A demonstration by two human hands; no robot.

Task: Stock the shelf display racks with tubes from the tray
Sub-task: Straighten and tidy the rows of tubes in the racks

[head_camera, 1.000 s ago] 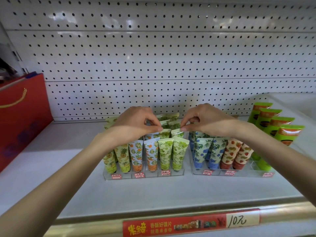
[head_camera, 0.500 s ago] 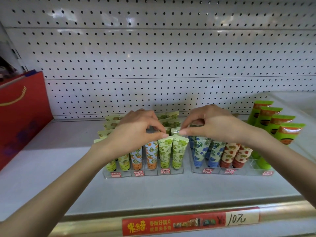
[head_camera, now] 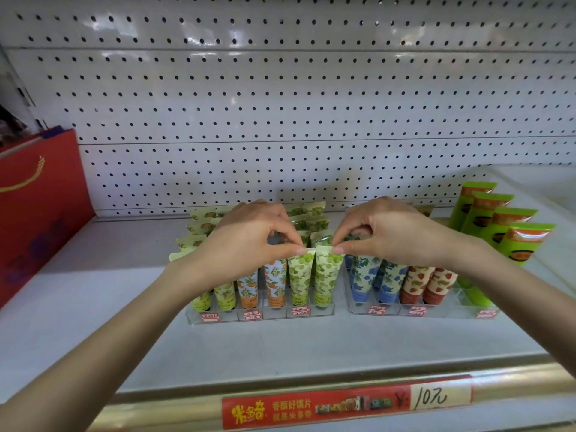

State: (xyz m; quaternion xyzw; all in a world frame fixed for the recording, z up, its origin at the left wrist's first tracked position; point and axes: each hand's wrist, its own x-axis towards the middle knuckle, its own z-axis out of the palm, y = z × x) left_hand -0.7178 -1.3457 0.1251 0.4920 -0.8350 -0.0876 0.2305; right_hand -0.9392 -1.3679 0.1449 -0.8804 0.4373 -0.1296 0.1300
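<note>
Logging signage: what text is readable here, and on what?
"米多奇": red shelf-edge strip, yellow logo.
"香酥好馍片", "就是米多奇": same strip.
"¥: 10元": its white price panel, handwritten.
Red tags on display racks, print on tubes: too small to read.

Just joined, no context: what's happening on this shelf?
A person is stocking tubes in the left clear rack on the white shelf. In the front row, the right hand pinches the top edge of the end green tube, and the left hand pinches the neighbouring green tube. Both tubes stand cap-down in their slots. The right rack holds blue and red patterned tubes.
</note>
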